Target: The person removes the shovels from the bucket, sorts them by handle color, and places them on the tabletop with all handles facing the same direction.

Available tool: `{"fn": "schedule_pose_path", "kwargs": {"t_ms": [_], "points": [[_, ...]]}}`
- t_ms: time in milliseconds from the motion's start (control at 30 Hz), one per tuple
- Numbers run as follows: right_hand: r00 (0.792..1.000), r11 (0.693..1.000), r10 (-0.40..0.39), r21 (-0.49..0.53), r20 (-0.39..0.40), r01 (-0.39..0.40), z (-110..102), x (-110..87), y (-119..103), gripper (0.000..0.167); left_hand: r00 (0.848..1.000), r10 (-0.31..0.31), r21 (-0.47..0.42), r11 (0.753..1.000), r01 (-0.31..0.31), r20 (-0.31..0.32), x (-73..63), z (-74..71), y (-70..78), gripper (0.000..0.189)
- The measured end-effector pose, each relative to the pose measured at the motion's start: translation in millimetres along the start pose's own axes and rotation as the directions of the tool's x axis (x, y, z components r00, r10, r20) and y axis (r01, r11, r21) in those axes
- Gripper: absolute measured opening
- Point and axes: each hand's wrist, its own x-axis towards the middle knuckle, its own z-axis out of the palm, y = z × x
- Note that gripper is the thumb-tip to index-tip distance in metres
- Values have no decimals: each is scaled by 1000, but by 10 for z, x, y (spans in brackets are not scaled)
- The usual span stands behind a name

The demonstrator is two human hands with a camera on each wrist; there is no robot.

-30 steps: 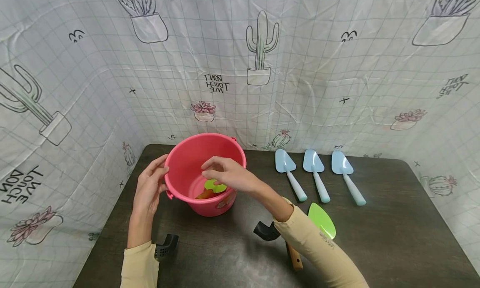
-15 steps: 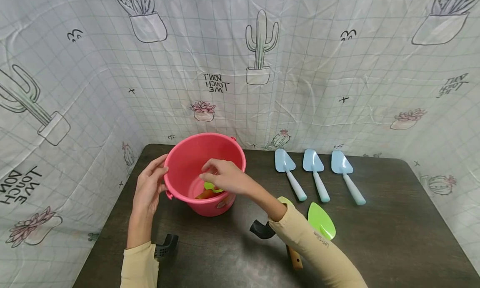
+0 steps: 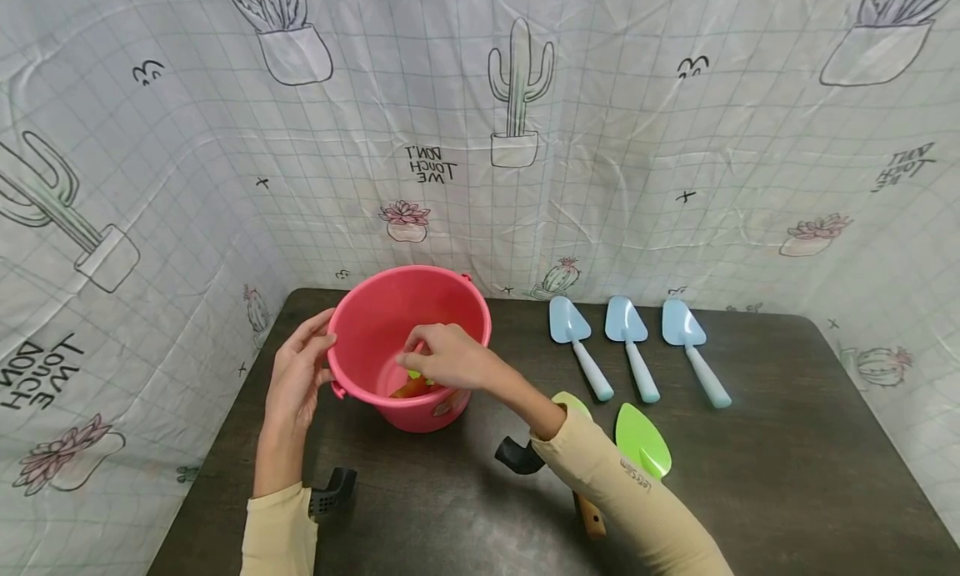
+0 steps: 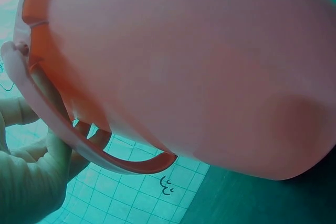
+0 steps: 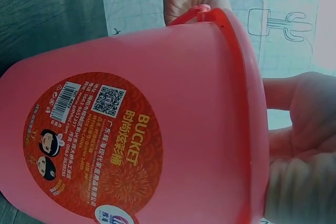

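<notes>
A pink bucket (image 3: 360,326) stands tilted slightly on the dark table, its round sticker (image 5: 94,145) facing the right wrist camera. My left hand (image 3: 296,372) grips its left rim; the left wrist view has the fingers by the rim and the hanging handle (image 4: 105,161). Over the right rim reaches my right hand (image 3: 453,355), thumb and forefinger apart inside the bucket. Just under it lie a brown piece (image 3: 408,388) and a bright green piece, mostly covered by the hand. The lower fingers of the right hand are hidden, and no held thing shows.
Three light blue trowels (image 3: 572,322) lie in a row at the back right. Nearer, a green trowel blade (image 3: 642,438) and a wooden handle (image 3: 591,518) show beside my right forearm. A patterned curtain (image 3: 480,209) surrounds the table (image 3: 787,443).
My right hand has sunk a little deeper into the bucket and now covers more of the green piece. The left hand and the bucket have stayed in place.
</notes>
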Motion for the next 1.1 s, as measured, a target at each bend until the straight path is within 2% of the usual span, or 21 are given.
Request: {"fn": "schedule_pose_path", "kwargs": {"t_ms": [533, 800, 1100], "points": [[999, 1000, -8, -9, 31, 9, 73, 55, -26, 24, 1000, 5, -4, 1000, -5, 4, -10, -1, 2, 45], [998, 999, -19, -47, 64, 22, 148, 130, -25, 20, 1000, 5, -6, 1000, -5, -2, -8, 12, 3, 44], [997, 998, 3, -56, 75, 2, 199, 166, -40, 20, 1000, 2, 6, 1000, -2, -6, -8, 4, -17, 46]]}}
